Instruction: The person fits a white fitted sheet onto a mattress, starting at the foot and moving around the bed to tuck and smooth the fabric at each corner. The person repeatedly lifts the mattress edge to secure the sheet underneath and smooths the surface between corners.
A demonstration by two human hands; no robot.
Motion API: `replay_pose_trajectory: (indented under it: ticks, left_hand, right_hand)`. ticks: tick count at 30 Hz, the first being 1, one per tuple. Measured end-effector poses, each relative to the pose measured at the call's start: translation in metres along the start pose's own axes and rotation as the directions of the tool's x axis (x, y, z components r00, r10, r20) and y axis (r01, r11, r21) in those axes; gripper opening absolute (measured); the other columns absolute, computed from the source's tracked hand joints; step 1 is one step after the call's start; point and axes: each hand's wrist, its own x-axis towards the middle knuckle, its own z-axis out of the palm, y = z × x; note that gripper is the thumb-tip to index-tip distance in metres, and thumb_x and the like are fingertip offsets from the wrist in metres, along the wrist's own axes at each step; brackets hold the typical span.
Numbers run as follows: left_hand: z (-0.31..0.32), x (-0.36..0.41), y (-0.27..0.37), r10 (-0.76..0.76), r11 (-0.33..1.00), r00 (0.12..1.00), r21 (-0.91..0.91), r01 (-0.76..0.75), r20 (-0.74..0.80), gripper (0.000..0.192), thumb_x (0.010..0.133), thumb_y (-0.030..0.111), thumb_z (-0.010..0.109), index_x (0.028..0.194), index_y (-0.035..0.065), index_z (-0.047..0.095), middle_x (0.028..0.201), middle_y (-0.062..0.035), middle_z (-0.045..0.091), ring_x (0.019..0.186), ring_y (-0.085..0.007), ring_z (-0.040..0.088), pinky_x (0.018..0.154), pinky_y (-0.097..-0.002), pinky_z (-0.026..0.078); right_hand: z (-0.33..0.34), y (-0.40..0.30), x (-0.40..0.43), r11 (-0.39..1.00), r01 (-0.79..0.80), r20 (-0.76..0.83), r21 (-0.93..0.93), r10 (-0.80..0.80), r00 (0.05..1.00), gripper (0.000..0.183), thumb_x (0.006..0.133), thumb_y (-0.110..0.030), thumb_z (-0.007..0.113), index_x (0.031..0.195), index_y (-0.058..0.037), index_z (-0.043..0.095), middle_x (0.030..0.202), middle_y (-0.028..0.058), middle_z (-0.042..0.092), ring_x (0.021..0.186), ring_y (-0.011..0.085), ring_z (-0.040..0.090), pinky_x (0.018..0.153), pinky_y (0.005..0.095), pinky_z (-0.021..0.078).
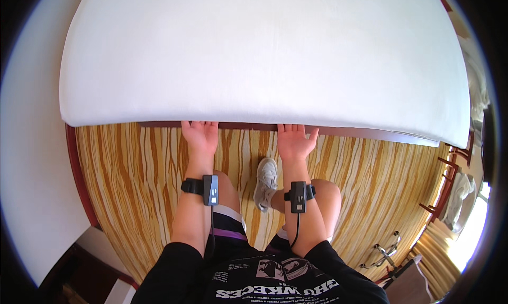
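Observation:
A large mattress in a smooth white cover (270, 58) fills the upper part of the view. Both my palms face up at its near lower edge. The fingertips of my left hand (200, 137) disappear beneath that edge, left of the middle. My right hand (297, 140) is likewise under the edge, right of the middle, with its thumb out to the side and visible. Whether the fingers curl around the mattress underside is hidden. A dark reddish-brown bed base (248, 126) shows as a thin strip below the mattress.
Striped yellow and brown carpet (238, 153) covers the floor. A white wall (35, 145) with a red skirting board stands at left. At right are wooden chair legs (446, 173), white cloth (460, 197), curtains (432, 248) and a swivel chair's metal base (383, 253).

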Motion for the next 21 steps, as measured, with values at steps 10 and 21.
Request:
replay_pose_trajectory:
  ticks: [10,21]
  left_hand:
    - [-0.001,0.005,-0.01,0.007,1.0,0.979,0.005,-0.008,0.205,0.091,0.087,0.065,0.035,0.133,-0.0134,0.029,0.139,-0.0223,0.03,0.134,-0.032,0.026,0.113,-0.0441,0.021]
    - [-0.008,0.02,-0.003,0.028,0.978,0.98,0.198,-0.068,0.198,0.093,0.087,0.07,0.024,0.138,-0.0072,0.025,0.142,-0.0233,0.026,0.132,-0.0381,0.028,0.11,-0.0504,0.025]
  right_hand:
    - [0.005,-0.015,0.016,0.991,-0.009,0.158,-0.137,0.031,0.987,0.094,0.084,-0.071,0.036,0.128,0.0109,0.028,0.127,0.0165,0.037,0.125,0.0303,0.033,0.113,0.049,0.0148]
    - [-0.001,-0.023,0.035,0.97,-0.007,0.16,-0.244,0.047,0.986,0.105,0.082,-0.076,0.027,0.142,0.0052,-0.006,0.15,0.0205,0.007,0.138,0.0395,0.011,0.112,0.0547,0.0127]
